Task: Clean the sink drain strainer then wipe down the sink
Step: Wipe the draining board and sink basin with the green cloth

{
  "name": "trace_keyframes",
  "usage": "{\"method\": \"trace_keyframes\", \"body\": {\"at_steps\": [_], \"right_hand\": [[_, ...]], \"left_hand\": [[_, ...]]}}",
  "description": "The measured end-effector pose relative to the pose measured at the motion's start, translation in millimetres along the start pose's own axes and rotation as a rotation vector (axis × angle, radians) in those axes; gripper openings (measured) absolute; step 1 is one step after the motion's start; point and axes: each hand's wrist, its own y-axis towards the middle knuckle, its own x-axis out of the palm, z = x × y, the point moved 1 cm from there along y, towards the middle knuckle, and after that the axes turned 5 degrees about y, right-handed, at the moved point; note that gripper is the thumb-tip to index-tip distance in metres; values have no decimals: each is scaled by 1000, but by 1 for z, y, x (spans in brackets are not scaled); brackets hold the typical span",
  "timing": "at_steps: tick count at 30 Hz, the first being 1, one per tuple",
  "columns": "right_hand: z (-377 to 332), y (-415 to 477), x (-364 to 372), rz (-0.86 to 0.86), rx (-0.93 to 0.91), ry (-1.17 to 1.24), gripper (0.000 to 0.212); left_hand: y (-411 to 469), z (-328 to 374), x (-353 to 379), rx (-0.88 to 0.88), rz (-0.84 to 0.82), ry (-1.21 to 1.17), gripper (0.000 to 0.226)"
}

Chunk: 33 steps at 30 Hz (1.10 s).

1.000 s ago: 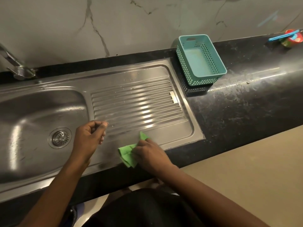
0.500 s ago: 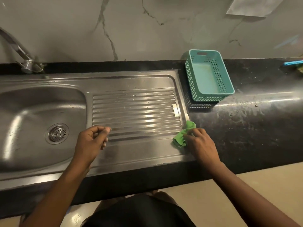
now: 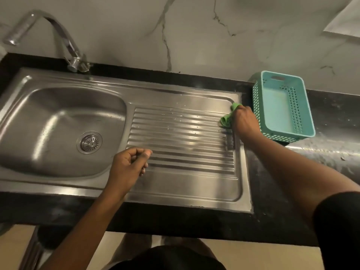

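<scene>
A stainless steel sink (image 3: 58, 117) fills the left, with the round drain strainer (image 3: 89, 142) seated in the bottom of its bowl. A ribbed drainboard (image 3: 181, 137) runs to its right. My right hand (image 3: 244, 121) presses a crumpled green cloth (image 3: 227, 118) onto the far right end of the drainboard, close to its rim. My left hand (image 3: 129, 164) hovers over the near left corner of the ribs, fingers curled in a loose fist with nothing in it.
A curved chrome tap (image 3: 64, 41) stands behind the bowl. A teal perforated basket (image 3: 282, 106) sits on the black counter (image 3: 321, 152) just right of my right hand. A marble wall rises behind. The counter's front edge and the floor lie below.
My right hand has slid the green cloth from the near front of the drainboard to its right edge and then towards the back. My left hand has stayed put, curled.
</scene>
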Motion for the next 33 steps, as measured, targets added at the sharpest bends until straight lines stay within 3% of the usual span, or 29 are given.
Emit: {"method": "trace_keyframes", "body": {"at_steps": [5,10,16,25,33], "right_hand": [[-8,-27,-3,-36,52,17,17],[-21,-143,-3,-75,142,160,13],[-31,-232,7,-107,123,200,50],[-14,-93,18,-16,91,140,19],[-8,34,26,107,264,210,26]], "left_hand": [[0,5,10,14,-31,5,27],[5,8,24,4,-92,33,12],[15,20,46,2,-180,47,11],[17,33,54,22,-185,4,12],[5,16,37,-33,-89,-15,10]]}}
